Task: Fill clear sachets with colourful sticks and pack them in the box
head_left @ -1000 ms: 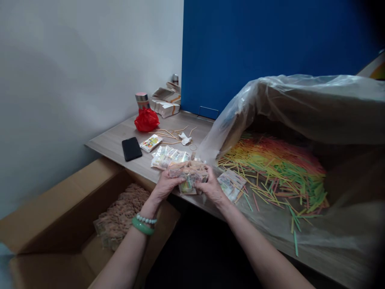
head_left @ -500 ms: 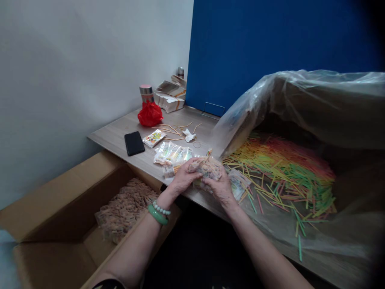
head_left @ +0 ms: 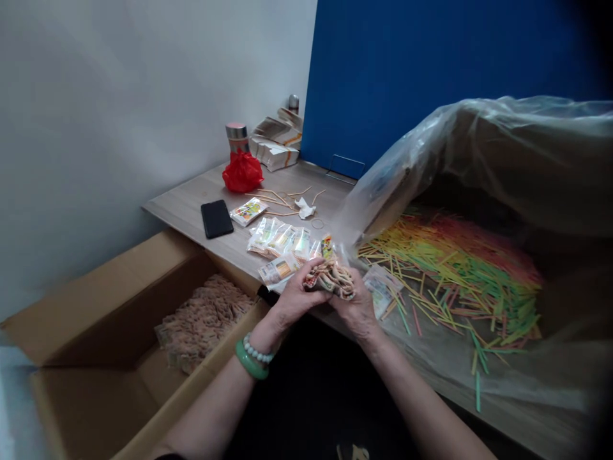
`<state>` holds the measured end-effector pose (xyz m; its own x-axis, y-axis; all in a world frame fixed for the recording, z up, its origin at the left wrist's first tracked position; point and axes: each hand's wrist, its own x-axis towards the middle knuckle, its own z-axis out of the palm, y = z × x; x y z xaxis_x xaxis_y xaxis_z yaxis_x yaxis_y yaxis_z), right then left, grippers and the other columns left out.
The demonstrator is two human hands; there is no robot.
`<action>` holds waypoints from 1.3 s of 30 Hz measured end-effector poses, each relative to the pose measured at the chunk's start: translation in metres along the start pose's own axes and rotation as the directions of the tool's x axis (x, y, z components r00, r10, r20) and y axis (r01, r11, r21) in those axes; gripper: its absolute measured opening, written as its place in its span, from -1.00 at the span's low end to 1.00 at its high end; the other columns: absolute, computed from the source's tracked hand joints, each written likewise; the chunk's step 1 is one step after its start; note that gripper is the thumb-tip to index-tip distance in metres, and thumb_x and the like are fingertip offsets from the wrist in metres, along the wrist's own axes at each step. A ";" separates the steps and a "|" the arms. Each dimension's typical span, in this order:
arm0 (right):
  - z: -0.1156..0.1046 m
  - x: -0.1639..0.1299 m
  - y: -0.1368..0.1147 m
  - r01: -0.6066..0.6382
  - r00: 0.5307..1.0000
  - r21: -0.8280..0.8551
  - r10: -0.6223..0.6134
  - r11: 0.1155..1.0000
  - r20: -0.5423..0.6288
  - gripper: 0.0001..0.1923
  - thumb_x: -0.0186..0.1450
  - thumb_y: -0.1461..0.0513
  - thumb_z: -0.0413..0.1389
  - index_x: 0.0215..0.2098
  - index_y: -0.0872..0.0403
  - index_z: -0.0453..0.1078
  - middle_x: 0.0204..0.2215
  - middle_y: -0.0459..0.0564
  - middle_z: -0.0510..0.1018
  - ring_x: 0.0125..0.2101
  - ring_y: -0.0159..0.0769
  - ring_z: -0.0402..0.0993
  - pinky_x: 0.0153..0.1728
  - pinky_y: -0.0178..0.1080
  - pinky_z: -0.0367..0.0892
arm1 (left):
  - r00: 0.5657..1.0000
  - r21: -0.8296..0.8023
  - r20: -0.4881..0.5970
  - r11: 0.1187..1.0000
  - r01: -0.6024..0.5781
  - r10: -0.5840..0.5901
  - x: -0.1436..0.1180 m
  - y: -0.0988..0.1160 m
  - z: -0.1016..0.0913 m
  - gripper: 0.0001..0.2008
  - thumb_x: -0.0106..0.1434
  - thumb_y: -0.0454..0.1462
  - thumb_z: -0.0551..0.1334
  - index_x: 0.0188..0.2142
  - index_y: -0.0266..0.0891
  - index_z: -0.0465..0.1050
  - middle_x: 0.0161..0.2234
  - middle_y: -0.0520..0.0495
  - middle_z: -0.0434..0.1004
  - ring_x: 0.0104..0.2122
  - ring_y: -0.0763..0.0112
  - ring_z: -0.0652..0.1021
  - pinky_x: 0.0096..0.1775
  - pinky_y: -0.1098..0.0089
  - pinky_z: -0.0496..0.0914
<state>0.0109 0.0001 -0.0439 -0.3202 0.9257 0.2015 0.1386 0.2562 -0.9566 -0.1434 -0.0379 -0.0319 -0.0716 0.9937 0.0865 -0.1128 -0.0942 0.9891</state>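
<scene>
Stack of small packets (head_left: 330, 280): a bundle of thin, clear film sachets with printed inserts, held at the front edge of the table (head_left: 191, 201), above the gap between table and cardboard box (head_left: 119, 332). I'd judge it light, soft and floppy. The film is slick, so the layers would likely slide and fan out unless squeezed across the flat faces. Best hold is at both ends of the bundle, thumbs on top and fingers under.

Left hand (head_left: 294, 300) is closed on the left end of the stack, thumb over the top. Right hand (head_left: 357, 306) is clamped on the right end, fingers curled under it. The bundle sits between the two palms and bulges up a bit in the middle. Motion blur here, so I can't say whether a band is round it.

Just beyond the hands: a fanned row of loose packets (head_left: 282, 241) flat on the table, and another packet (head_left: 378, 291) beside the right hand. Further right, a big clear plastic bag (head_left: 479, 160) lying open, with a pile of coloured sticks (head_left: 450, 268) inside. Box on the left holds more bundles (head_left: 204, 319). Far end of the table: black phone (head_left: 216, 218), red bag (head_left: 242, 172), metal flask (head_left: 237, 134).
</scene>
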 end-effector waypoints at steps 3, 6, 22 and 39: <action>-0.001 -0.005 -0.006 0.011 1.000 0.098 -0.009 0.995 -0.016 -0.53 0.07 0.13 0.34 -0.08 -0.04 0.35 -0.18 -0.04 0.58 -0.21 -0.15 0.52 -0.09 -0.07 0.41 | 0.999 -0.053 -0.003 0.998 0.031 -0.032 -0.007 0.005 -0.006 -0.24 -0.10 -0.30 0.49 0.14 -0.18 0.42 0.08 -0.13 0.51 0.09 0.09 0.48 0.16 0.18 0.30; -0.005 -0.006 -0.004 -0.033 0.994 0.099 0.023 0.995 0.106 -0.44 0.05 0.11 0.36 -0.01 -0.01 0.33 -0.12 -0.03 0.57 -0.13 -0.14 0.52 -0.04 -0.07 0.40 | 0.998 -0.032 -0.010 0.998 0.061 -0.061 -0.011 0.002 -0.017 -0.34 -0.16 -0.28 0.52 0.01 -0.24 0.51 0.03 -0.16 0.55 0.05 0.05 0.50 0.14 0.13 0.33; -0.029 -0.007 -0.016 -0.018 0.960 0.009 0.015 1.000 0.281 -0.47 0.05 0.18 0.35 0.01 -0.01 0.47 -0.03 0.00 0.56 0.01 -0.06 0.46 0.10 0.00 0.32 | 0.988 -0.094 0.152 0.995 0.045 -0.030 -0.018 -0.007 -0.004 -0.24 -0.16 -0.26 0.56 0.06 -0.26 0.39 0.00 -0.19 0.55 0.01 0.07 0.53 0.07 0.14 0.38; 0.091 -0.039 -0.038 -0.252 0.758 0.046 0.168 0.967 0.630 -0.44 0.09 0.01 0.33 -0.03 0.02 0.32 -0.05 0.04 0.54 -0.04 0.00 0.49 -0.01 0.02 0.42 | 0.991 0.243 -0.135 0.970 0.027 0.006 -0.130 0.020 -0.087 -0.41 -0.03 -0.24 0.48 0.01 -0.22 0.41 -0.07 -0.10 0.58 -0.09 0.22 0.58 -0.01 0.24 0.46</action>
<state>-0.0674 -0.0714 -0.0351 -0.8099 0.5696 -0.1400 0.1718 0.0021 -0.9851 -0.2229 -0.1747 -0.0338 -0.2059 0.9757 0.0756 0.1296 -0.0494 0.9903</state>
